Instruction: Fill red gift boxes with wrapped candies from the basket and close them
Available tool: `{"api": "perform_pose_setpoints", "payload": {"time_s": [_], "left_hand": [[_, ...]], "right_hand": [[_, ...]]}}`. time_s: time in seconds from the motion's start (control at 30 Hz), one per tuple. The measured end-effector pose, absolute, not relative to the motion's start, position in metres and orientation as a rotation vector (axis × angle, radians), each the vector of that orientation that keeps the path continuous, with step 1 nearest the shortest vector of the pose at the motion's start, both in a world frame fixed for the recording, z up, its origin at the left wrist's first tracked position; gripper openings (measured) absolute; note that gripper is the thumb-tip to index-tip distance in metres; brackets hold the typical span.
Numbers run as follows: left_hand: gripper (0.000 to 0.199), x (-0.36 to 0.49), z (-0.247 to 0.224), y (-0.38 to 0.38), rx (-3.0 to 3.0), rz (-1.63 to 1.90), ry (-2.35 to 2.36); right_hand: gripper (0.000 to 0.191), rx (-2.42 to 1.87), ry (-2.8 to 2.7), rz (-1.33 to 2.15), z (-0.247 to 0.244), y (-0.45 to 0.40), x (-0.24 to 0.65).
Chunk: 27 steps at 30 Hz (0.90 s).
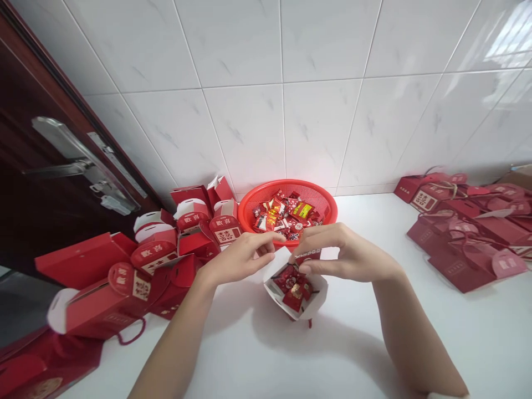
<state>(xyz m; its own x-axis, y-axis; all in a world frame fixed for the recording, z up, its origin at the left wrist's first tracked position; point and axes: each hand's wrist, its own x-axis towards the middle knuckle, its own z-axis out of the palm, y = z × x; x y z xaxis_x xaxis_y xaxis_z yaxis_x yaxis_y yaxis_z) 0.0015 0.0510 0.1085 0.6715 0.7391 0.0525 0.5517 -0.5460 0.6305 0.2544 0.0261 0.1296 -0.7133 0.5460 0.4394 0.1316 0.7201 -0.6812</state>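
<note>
An open box (272, 291) with white inner flaps stands on the white table, holding several red-wrapped candies (293, 296). At its upper left edge is my left hand (245, 257), fingers apart and holding nothing. My right hand (344, 252) is over the upper right of the box, thumb and fingers curled toward each other near a raised flap (311, 255); what lies between the fingertips is too small to make out. Just behind both hands sits a red plastic basket (332, 213) of wrapped candies (286, 213).
Several red boxes (112, 299) crowd the left side of the white table (249, 354). More red boxes (465, 260) with cords lie at the right. A tiled wall (316, 122) rises behind the basket, and a dark door (25, 183) stands at the left.
</note>
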Motion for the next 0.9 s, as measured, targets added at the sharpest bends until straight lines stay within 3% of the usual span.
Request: {"api": "perform_pose_setpoints", "payload": {"time_s": [0.6,0.9], "left_hand": [[0.025,0.013,0.109,0.065,2.211,0.503,0.726],[0.016,0.019,0.103,0.07,2.223,0.451,0.687]], "right_hand": [[0.017,-0.662,-2.233,0.905,0.141,0.017,0.262],[0.004,-0.694,-2.358,0.851,0.138,0.019,0.257]]}}
